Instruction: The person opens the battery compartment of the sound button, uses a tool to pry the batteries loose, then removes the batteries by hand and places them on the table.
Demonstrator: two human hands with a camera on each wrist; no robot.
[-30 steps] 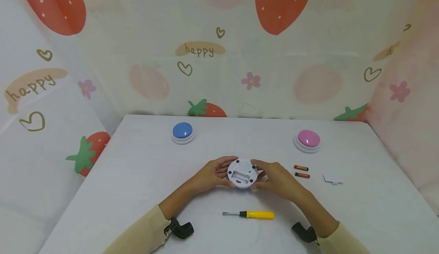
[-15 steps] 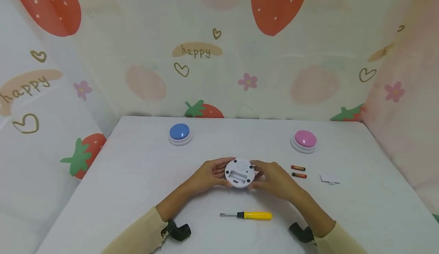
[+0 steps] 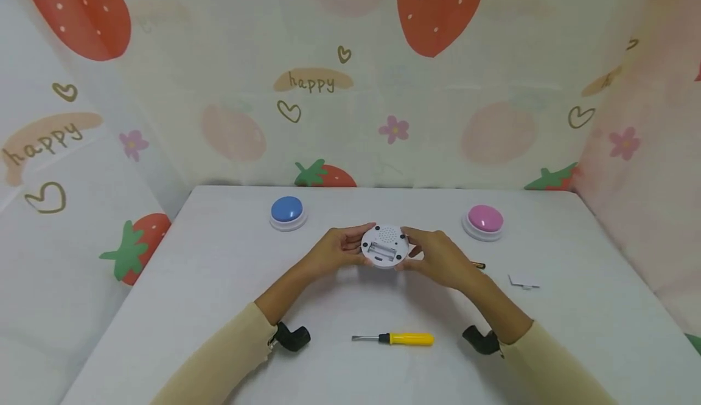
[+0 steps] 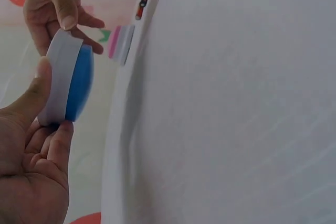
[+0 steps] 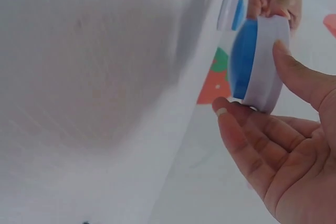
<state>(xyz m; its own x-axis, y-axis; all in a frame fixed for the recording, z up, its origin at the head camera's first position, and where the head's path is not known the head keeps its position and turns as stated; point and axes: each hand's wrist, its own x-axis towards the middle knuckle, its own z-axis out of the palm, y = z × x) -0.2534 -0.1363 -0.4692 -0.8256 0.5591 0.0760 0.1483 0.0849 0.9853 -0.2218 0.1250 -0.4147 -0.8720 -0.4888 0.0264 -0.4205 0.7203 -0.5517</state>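
Head: since the frame half a second ago, both hands and the button [image 3: 385,246] have moved up the picture, above the table [image 3: 219,308]. Left hand [image 3: 341,250] and right hand [image 3: 436,258] grasp it at opposite rims. Underside faces the camera; round outline, battery slot [image 3: 382,251] running left-right, its right end slightly lower. One battery [image 3: 479,265] shows only its end past the right wrist; the second, visible earlier, is now hidden there. Screwdriver [image 3: 393,339], cover [image 3: 524,281], second blue button [image 3: 287,211] and pink button [image 3: 483,221] lie essentially as before. Screwdriver's long axis left-right, tip left.

Left wrist: button seen edge-on, its blue dome [image 4: 80,84] toward picture right, base [image 4: 59,77] left. Left thumb presses the base, fingers curl below; cut off by the left edge. Right hand cut off at top.

Right wrist: dome toward picture left; right thumb on the base, fingertips under the rim. Left hand partly hidden behind the button. Dark speck at the bottom edge unidentifiable.
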